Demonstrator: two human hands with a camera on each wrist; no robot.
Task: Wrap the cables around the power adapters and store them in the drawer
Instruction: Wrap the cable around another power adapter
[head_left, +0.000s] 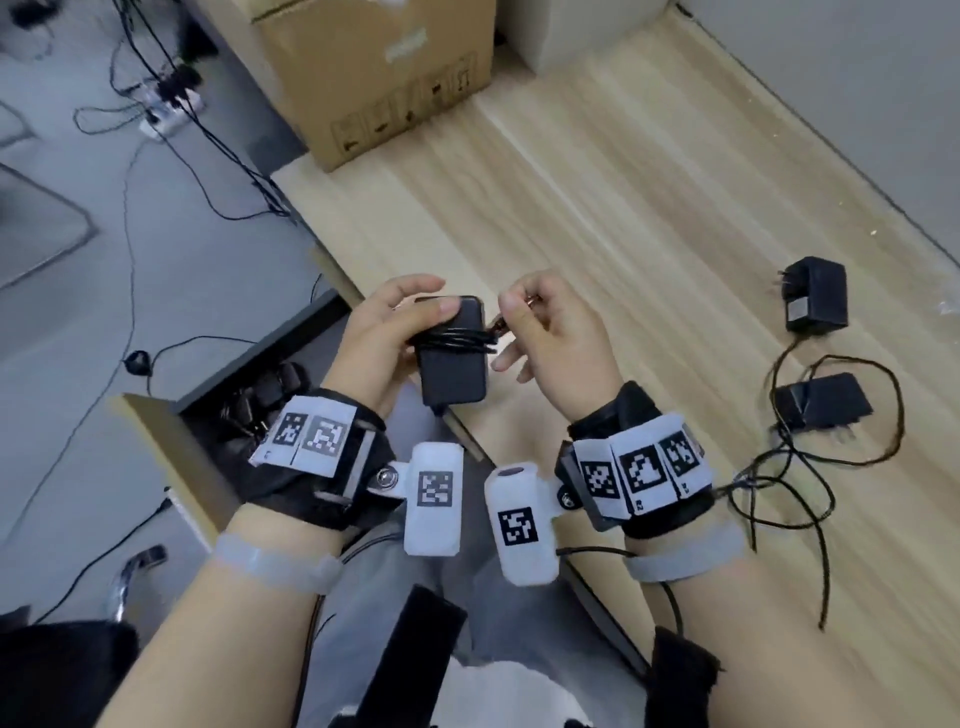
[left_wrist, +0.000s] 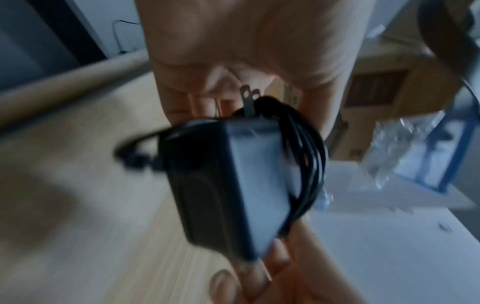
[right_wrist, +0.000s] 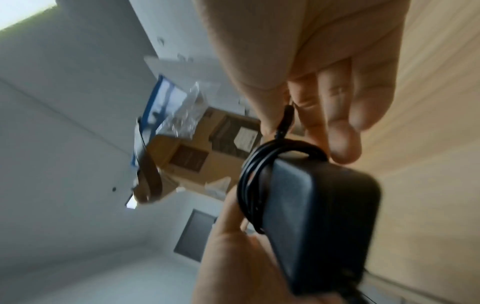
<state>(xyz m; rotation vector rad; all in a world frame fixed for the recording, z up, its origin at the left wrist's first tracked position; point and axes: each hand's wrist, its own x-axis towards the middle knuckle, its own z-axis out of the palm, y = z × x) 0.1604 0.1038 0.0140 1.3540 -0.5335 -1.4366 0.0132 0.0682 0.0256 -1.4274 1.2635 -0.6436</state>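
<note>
A black power adapter (head_left: 453, 364) (left_wrist: 226, 185) (right_wrist: 319, 216) sits in my left hand (head_left: 400, 322), thumb on its top face and fingers behind it. Its black cable (head_left: 457, 340) (left_wrist: 303, 156) (right_wrist: 255, 181) is wound several turns around the upper end. My right hand (head_left: 524, 312) pinches the cable's plug end (head_left: 496, 325) (right_wrist: 285, 119) beside the adapter. Two more black adapters (head_left: 815, 301) (head_left: 823, 402) lie on the wooden desk (head_left: 623, 208) at right, with loose cable (head_left: 810, 493) spread around them. The open drawer (head_left: 244, 410) at lower left holds dark adapters.
A cardboard box (head_left: 384, 78) stands at the back of the desk. Cables and a power strip (head_left: 166, 109) lie on the grey floor at left. A wall (head_left: 857, 104) borders the desk on the right.
</note>
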